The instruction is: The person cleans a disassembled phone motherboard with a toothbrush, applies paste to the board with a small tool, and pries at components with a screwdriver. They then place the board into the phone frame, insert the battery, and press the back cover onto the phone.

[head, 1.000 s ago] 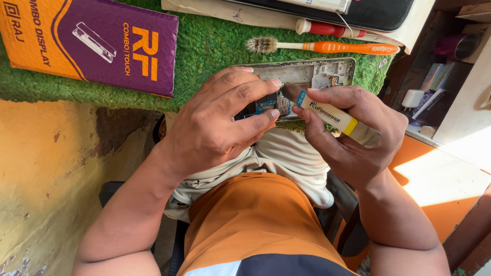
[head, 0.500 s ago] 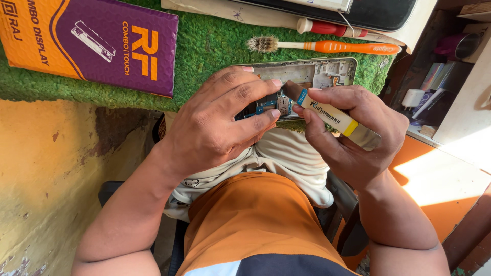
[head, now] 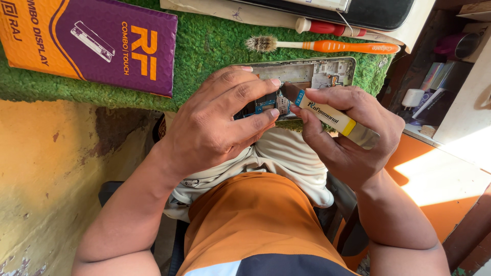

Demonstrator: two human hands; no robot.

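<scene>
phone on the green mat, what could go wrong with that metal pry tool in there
The pry tool tip sits right at the exposed circuit board; a slip could scratch or lift parts. The left hand fingers lie close beside the tip and could get jabbed. The opened phone overhangs the green mat edge, so hard levering might tip it.

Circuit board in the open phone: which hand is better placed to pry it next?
Right hand, probably: it holds the flat pry tool, tip at the circuit board. Left hand pins the phone frame.
</scene>
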